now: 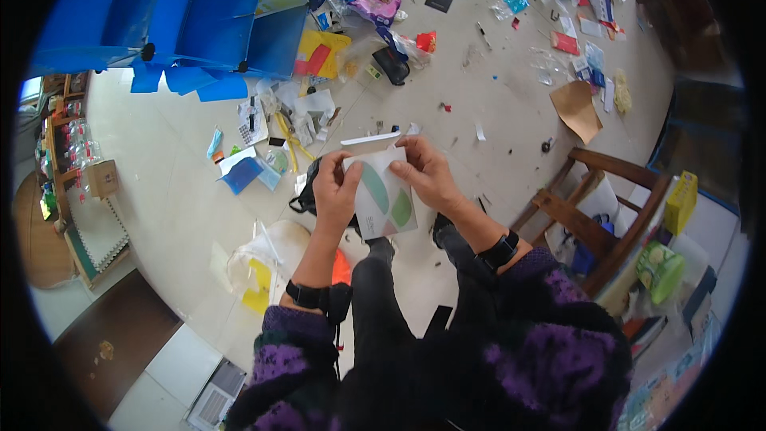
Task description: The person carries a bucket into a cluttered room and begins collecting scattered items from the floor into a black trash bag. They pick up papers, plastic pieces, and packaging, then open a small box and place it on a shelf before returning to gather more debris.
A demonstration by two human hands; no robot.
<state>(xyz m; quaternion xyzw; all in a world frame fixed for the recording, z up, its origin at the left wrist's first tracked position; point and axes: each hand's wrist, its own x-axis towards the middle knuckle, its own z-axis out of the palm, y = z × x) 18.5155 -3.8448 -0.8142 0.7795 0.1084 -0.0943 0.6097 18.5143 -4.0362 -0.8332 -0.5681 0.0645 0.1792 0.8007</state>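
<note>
A pale square card or thin packet (385,197) printed with green leaf shapes is held up in front of me, above my knees. My left hand (336,185) grips its left edge, thumb on the printed face. At the upper right corner my right hand (426,170) pinches it between thumb and fingers. Small writing runs along its lower left part. Whether it is a single sheet or an envelope, I cannot tell. Just beyond the card, a white strip (370,138) lies on the floor. A black bag (306,191) is partly hidden behind my left hand.
Blue panel shelving (209,18) stands at the upper left. Litter covers much of the tiled floor, including a pink plastic package (378,0), a black pouch (392,66) and brown paper (575,111). A wooden chair (589,221) is at right; a white bin (254,263) is left of my legs.
</note>
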